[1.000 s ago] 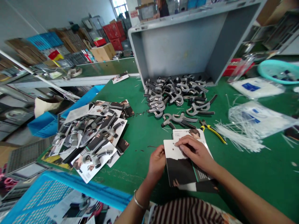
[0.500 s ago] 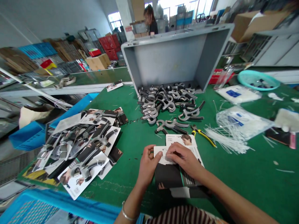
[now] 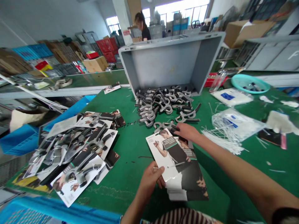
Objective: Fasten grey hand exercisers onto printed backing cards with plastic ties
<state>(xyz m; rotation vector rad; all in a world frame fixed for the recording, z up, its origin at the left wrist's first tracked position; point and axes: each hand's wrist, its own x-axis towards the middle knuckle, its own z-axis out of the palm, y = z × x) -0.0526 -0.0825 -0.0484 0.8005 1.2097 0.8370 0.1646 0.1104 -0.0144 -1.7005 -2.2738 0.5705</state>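
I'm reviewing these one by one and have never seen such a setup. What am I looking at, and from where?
There is no machine here: these are a person's bare hands, seen by one head-worn camera looking forward and down. The left hand holds a printed card above more cards. The right hand reaches to a hand grip; whether it has grasped it is unclear. On the green table, a pile of hand grips spills from a tipped gray crate. White plastic ties lie to the right, and a heap of cards with grips to the left. Another person is beyond the crate.
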